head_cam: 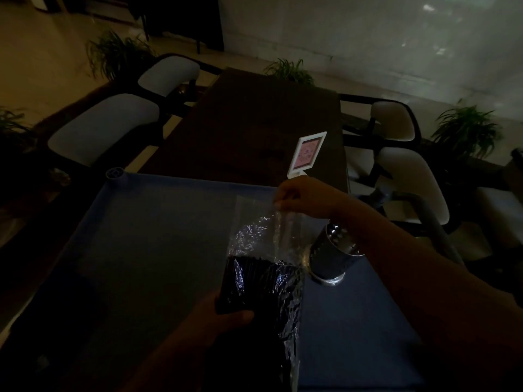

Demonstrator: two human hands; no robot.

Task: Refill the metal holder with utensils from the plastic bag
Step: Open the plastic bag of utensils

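A clear plastic bag lies lengthwise on the blue cart top, its lower half packed with dark utensils. My left hand grips the bag's full lower part from the left. My right hand pinches the bag's empty upper end between thumb and fingers and holds it up. The perforated metal holder stands upright just right of the bag, under my right forearm; its inside is hidden.
The scene is very dim. Beyond the cart is a dark wooden table with a small framed sign. White-cushioned chairs flank the table, and potted plants stand along the wall.
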